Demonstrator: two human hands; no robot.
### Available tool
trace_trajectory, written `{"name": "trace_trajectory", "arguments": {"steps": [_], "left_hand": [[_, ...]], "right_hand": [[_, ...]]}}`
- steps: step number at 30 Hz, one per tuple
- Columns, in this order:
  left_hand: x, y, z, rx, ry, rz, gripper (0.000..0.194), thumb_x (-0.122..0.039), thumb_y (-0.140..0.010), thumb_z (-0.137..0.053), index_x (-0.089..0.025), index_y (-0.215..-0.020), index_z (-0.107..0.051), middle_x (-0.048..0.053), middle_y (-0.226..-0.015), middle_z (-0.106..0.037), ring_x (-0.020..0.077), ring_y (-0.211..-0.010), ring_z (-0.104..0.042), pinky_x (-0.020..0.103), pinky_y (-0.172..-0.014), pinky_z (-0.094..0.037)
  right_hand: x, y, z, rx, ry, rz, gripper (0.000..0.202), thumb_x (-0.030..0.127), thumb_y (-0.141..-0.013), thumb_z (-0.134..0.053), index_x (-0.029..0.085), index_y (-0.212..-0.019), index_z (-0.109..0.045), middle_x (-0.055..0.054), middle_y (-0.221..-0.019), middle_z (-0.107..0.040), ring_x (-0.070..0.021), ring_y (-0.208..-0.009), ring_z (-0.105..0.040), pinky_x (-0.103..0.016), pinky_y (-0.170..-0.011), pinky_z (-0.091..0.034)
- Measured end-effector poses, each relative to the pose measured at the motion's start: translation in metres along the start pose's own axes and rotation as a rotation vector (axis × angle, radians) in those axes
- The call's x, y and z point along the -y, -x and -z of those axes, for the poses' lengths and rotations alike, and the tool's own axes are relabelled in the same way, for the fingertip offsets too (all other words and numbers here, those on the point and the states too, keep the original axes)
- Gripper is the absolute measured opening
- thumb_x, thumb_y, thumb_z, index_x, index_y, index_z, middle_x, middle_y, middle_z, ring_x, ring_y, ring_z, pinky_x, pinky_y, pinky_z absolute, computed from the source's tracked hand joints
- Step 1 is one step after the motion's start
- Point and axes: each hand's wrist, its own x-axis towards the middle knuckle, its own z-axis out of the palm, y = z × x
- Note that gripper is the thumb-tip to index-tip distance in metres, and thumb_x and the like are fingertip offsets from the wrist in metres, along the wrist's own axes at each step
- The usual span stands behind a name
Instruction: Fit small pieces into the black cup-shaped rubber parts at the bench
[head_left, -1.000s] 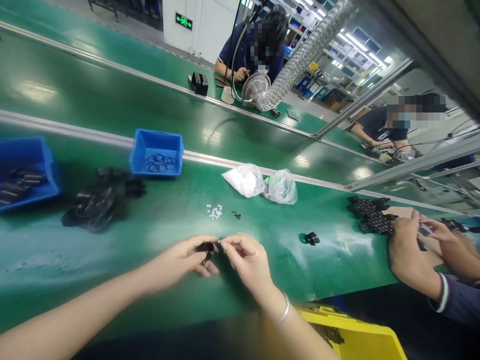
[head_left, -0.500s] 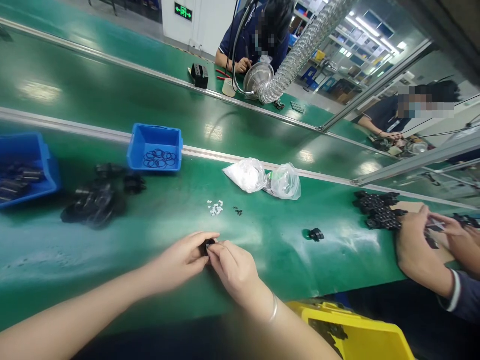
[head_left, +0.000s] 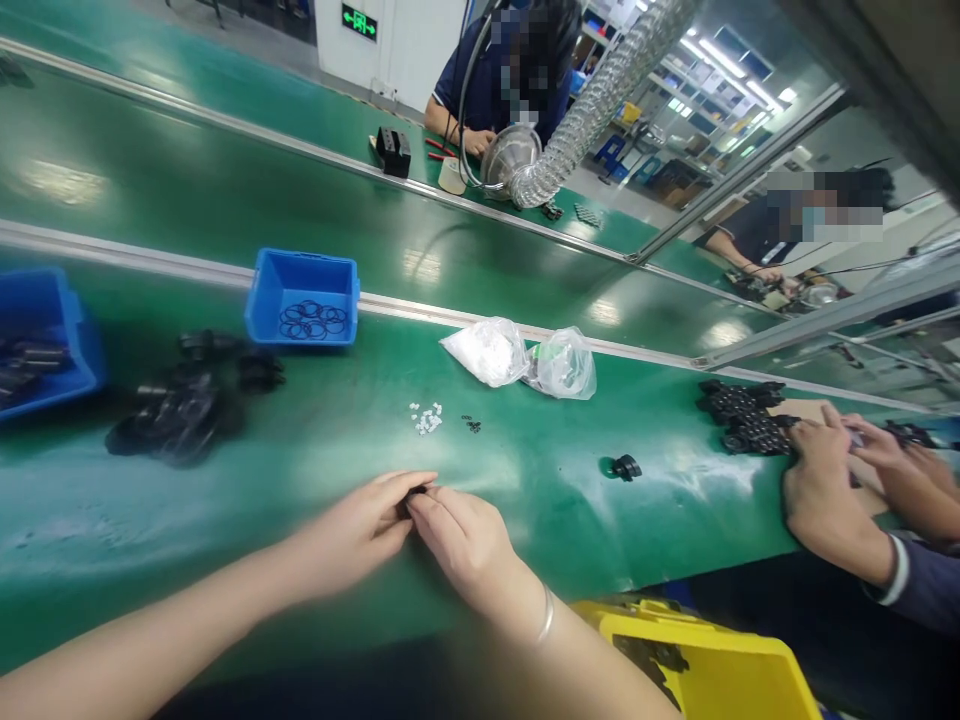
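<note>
My left hand (head_left: pixel 367 522) was curled round a small black part (head_left: pixel 413 492), thumb below and fingers above, above the counter just in front of me. My right hand (head_left: pixel 465 535) met it there, fingertips bent in against the part; whether they gripped anything, I couldn't tell, as my knuckles covered the spot. Only a dark sliver of the part showed between my hands.

Just beyond lay a scatter of little white pieces (head_left: pixel 427 418) and, beside it, a few tiny black pieces (head_left: pixel 472 425). Two clear plastic bags (head_left: pixel 493 352) sat behind them, the left one full of white. A lone black fitting (head_left: pixel 625 467) stood off to the right. To the left, a blue bin (head_left: pixel 307 268) held thin black rings (head_left: pixel 313 320), near a blurred heap of black parts (head_left: pixel 180 410).

The counter (head_left: pixel 315 440) was glossy green, crossed by metal rails. A co-worker's hands (head_left: pixel 821 470) were busy at my right. Past the far person (head_left: pixel 472 85), a wall carried a lit green exit sign (head_left: pixel 359 20), with arrows pointing both ways.
</note>
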Motion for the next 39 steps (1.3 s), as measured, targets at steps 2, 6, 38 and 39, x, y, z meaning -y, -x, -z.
{"name": "trace_trajectory", "arguments": {"steps": [2,6,38,39], "left_hand": [[0.003,-0.001,-0.002,-0.018,0.028,0.021,0.045,-0.028,-0.085,-0.052,-0.024,-0.129,-0.051,0.009,-0.135,-0.053,0.0278,-0.121,-0.053,0.043,-0.105,-0.043],[0.016,-0.004,-0.008,0.003,0.232,0.104,0.048,-0.045,-0.085,-0.056,-0.029,-0.130,-0.049,0.004,-0.139,-0.051,0.0279,-0.125,-0.051,0.040,-0.108,-0.040],[0.002,-0.009,-0.005,0.126,0.490,0.133,0.037,-0.046,-0.086,-0.058,-0.027,-0.116,-0.049,0.008,-0.127,-0.051,0.0291,-0.111,-0.061,0.043,-0.101,-0.046],[0.000,-0.008,-0.004,0.129,0.484,0.131,0.036,-0.046,-0.086,-0.059,-0.026,-0.114,-0.049,0.008,-0.127,-0.050,0.0290,-0.110,-0.061,0.043,-0.100,-0.046]], "right_hand": [[0.003,-0.002,0.005,0.044,-0.014,-0.004,0.022,0.012,-0.095,-0.042,0.014,-0.111,-0.057,-0.008,-0.085,-0.063,-0.0177,-0.076,-0.059,-0.030,-0.068,-0.050],[-0.014,0.003,0.025,-0.016,-0.140,-0.117,0.018,0.018,-0.096,-0.043,0.019,-0.107,-0.058,-0.005,-0.094,-0.066,-0.0150,-0.086,-0.062,-0.026,-0.078,-0.051],[-0.091,-0.009,0.019,-0.152,-0.299,-0.536,0.008,0.018,-0.089,-0.055,0.018,-0.086,-0.063,0.000,-0.079,-0.059,-0.0115,-0.070,-0.057,-0.022,-0.065,-0.047],[-0.091,-0.013,0.017,-0.159,-0.286,-0.537,0.008,0.017,-0.089,-0.055,0.018,-0.086,-0.062,0.000,-0.079,-0.059,-0.0116,-0.069,-0.057,-0.023,-0.065,-0.047]]}}
